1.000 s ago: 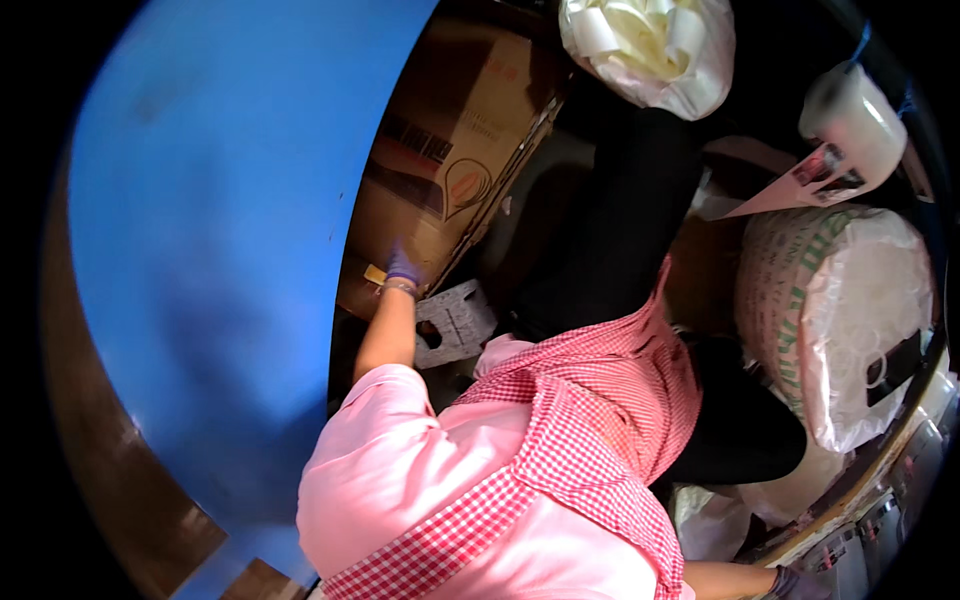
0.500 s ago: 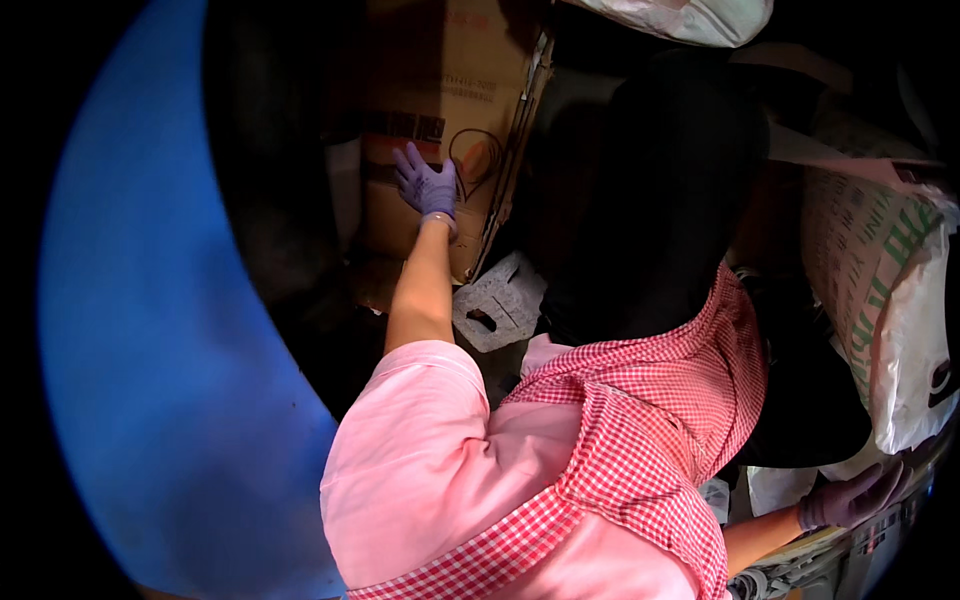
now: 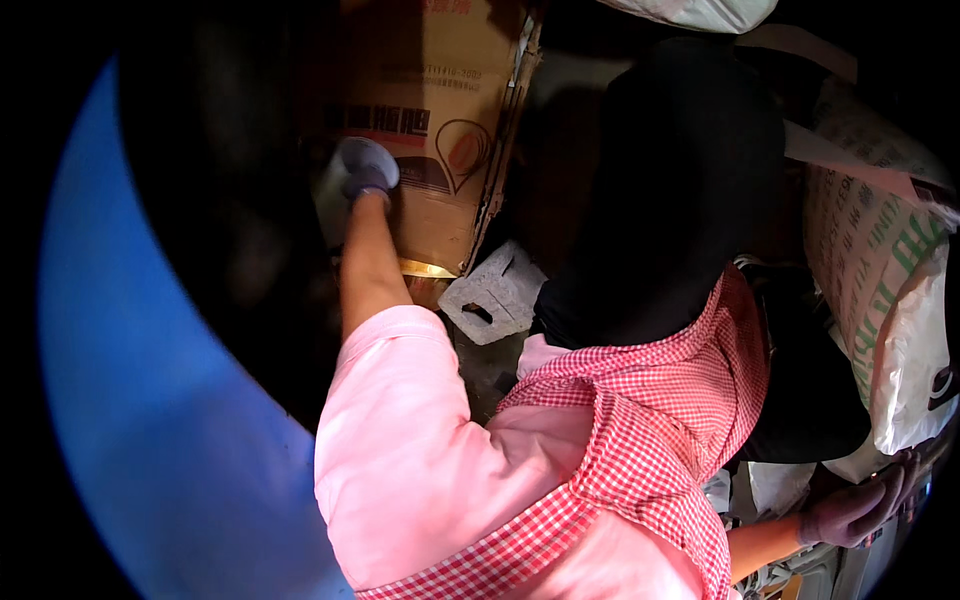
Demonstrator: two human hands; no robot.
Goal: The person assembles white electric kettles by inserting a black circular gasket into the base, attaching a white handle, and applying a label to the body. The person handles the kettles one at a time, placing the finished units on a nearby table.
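My left hand (image 3: 368, 184), in a purple glove, is at the mouth of a white hollow cylinder (image 3: 332, 205). Its fingers reach inside the pale round rim and are partly hidden in shadow; they appear closed on the cylinder's wall. Behind it stands a brown cardboard box (image 3: 430, 215) with printing and a heart-shaped outline. Far to the lower right, my right hand (image 3: 850, 512), gloved in the same purple, has its fingers stretched out and holds nothing visible. It lies beside dark and grey items at the picture's edge.
A grey block with a slot (image 3: 495, 295) sits on the floor by the box's lower corner. White woven sacks with green printing (image 3: 870, 260) lean at the right. A large blue curved surface (image 3: 170, 400) fills the left side. Another white sack (image 3: 700, 10) shows at the top.
My left hand has moved left and away from the box front, to the white cylinder, whose round mouth has tilted into view. My right hand has shifted slightly, its fingers still extended.
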